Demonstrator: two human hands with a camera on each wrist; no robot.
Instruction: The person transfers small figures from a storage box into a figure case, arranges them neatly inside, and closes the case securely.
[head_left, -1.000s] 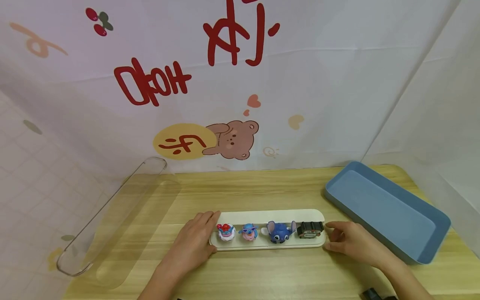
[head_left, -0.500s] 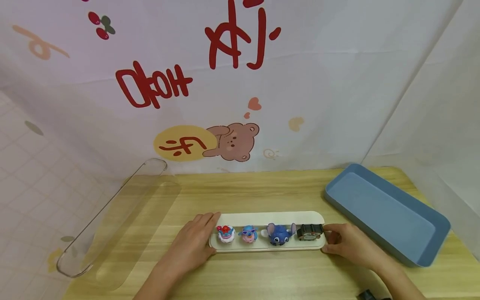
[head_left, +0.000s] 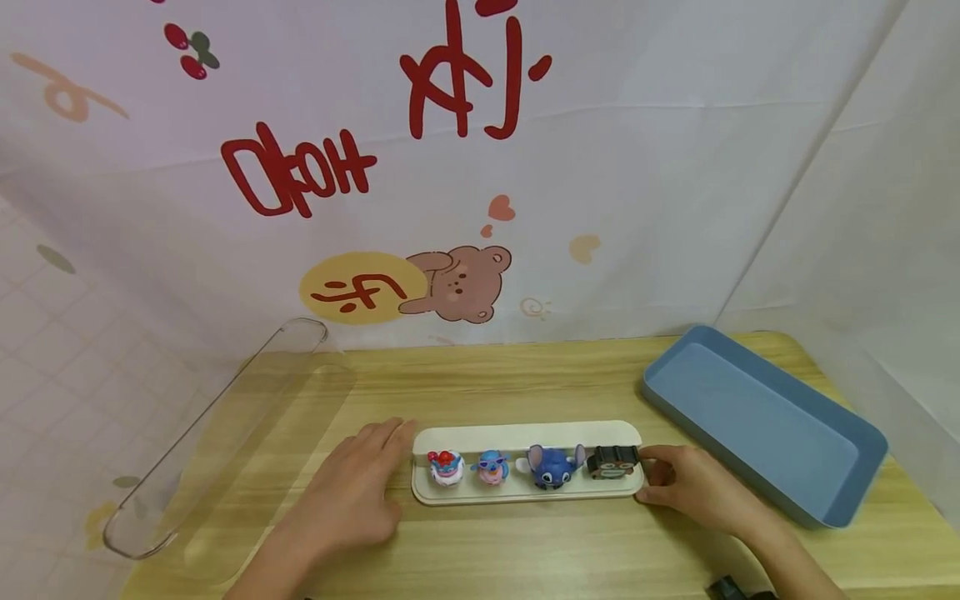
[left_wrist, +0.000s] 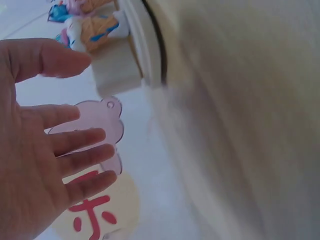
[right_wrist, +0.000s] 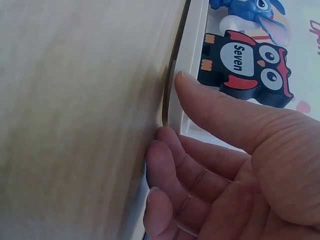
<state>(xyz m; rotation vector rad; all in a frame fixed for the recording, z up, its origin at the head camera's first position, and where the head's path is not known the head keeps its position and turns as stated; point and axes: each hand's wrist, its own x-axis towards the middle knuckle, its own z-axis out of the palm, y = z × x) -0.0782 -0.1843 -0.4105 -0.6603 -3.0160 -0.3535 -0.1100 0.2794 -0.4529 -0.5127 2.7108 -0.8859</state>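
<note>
A long white tray (head_left: 525, 437) lies across the near middle of the wooden tabletop (head_left: 525, 383), with four small figures in a row on it: a white one with a red top (head_left: 446, 467), a pink one with blue glasses (head_left: 491, 467), a blue big-eared creature (head_left: 552, 465) and a black owl (head_left: 612, 461).

The right hand (head_left: 693, 487) has the tray's right end in its grip. The thumb lies along the top of the rim just beside the owl, and the fingers curl in under the end. From the right wrist view the owl (right_wrist: 247, 67) reads "Seven" on its forehead, and the fingertips (right_wrist: 160, 150) disappear beneath the tray's edge (right_wrist: 187, 65), so how far under they reach is hidden.

The left hand (head_left: 352, 492) lies flat and spread on the tabletop just off the tray's left end, holding nothing. Whether its fingertips touch the rim I cannot tell. The left wrist view is blurred. It shows only open fingers (left_wrist: 75, 150) and a corner of the tray (left_wrist: 117, 70).

A clear plastic cover (head_left: 225, 442) lies on the left, its near end cut off by the tabletop's edge and hard to trace. A blue tray (head_left: 817, 492) sits at an angle on the right.
</note>
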